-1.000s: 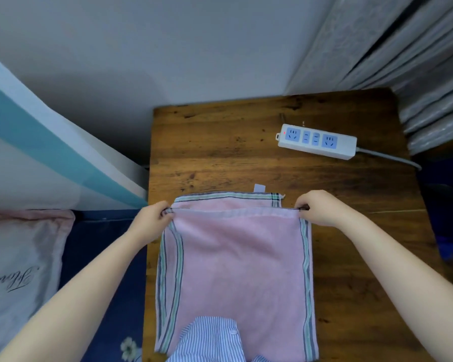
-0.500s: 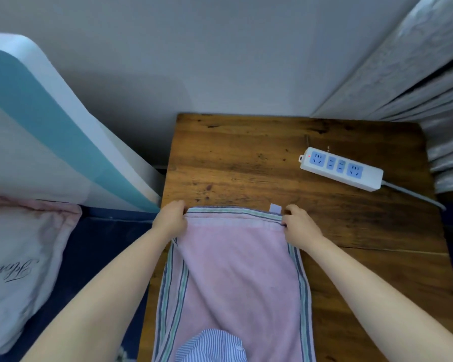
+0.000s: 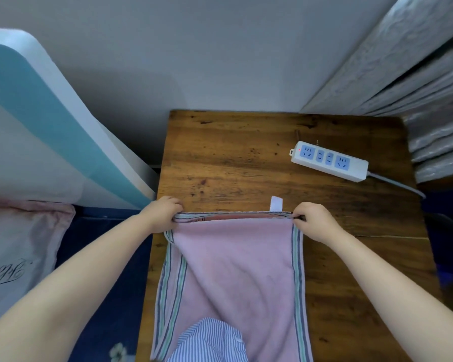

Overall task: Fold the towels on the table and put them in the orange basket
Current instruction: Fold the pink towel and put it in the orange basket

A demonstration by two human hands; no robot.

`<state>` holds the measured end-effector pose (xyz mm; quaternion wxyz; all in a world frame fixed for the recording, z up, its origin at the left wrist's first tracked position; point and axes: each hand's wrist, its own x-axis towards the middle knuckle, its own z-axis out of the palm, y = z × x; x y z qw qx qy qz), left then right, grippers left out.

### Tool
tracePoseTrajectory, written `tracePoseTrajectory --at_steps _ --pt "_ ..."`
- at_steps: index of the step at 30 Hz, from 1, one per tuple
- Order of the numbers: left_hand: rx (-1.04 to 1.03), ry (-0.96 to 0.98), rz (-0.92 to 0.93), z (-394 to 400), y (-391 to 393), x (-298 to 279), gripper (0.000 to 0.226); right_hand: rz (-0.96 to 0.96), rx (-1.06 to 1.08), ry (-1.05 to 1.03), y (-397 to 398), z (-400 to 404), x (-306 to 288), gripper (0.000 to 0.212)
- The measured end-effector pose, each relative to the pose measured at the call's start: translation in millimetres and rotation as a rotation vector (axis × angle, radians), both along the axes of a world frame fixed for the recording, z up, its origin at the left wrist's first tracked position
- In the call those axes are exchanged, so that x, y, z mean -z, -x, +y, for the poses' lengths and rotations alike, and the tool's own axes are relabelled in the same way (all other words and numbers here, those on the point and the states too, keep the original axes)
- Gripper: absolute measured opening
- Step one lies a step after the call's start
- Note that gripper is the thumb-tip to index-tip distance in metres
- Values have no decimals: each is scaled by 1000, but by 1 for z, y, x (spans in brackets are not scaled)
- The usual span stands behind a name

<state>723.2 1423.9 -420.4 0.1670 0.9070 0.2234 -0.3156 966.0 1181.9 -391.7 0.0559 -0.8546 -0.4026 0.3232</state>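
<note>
A pink towel (image 3: 236, 267) with grey and green striped borders lies folded over on the wooden table (image 3: 236, 163), its near end hanging toward me. My left hand (image 3: 162, 212) pinches the far left corner of the doubled edge. My right hand (image 3: 314, 220) pinches the far right corner. A small white label (image 3: 276, 203) sticks out past the far edge. The orange basket is out of view.
A white power strip (image 3: 330, 161) with a grey cable lies at the table's far right. A white and teal panel (image 3: 50, 126) leans left of the table, with a pink pillow (image 3: 16, 246) below it. Grey curtains (image 3: 416, 74) hang at right.
Both hands carried the towel's top layer farther onto the table, lining up its edge with the far edge underneath. The camera view shifted, so the table sits more to the right.
</note>
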Motion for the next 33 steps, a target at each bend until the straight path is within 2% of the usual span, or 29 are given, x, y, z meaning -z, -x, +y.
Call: tracePoseTrajectory --at_steps 5,8,10,14,17,18,20,24,29,33 --pt "43 -39 -154 -13 15 -16 32 -2 74 -45 -1 -15 -13 21" --pt "-107 71 -209 -22 24 -26 10 -17 113 -51 -1 -25 -21 21" --pt "-237 140 -272 -30 30 -34 16 -36 127 -49 0 -31 -26 21" --pt "-302 75 -410 -46 36 -46 22 -72 172 -41 4 -42 -32 22" --pt "-111 -47 -484 -55 43 -62 9 -79 196 -33 8 -50 -38 21" --pt "-1 -78 -503 -59 46 -67 10 -79 201 -35 9 -53 -39 20" --pt "87 -115 -552 -63 53 -75 16 -86 198 -47 13 -59 -43 19" --pt "31 -158 -518 -69 60 -79 26 -107 152 -62 25 -70 -49 20" --pt "28 -154 -542 -77 64 -89 15 -137 177 -104 37 -85 -60 19" --pt "13 -157 -443 -76 66 -99 13 -158 167 -132 44 -96 -68 17"
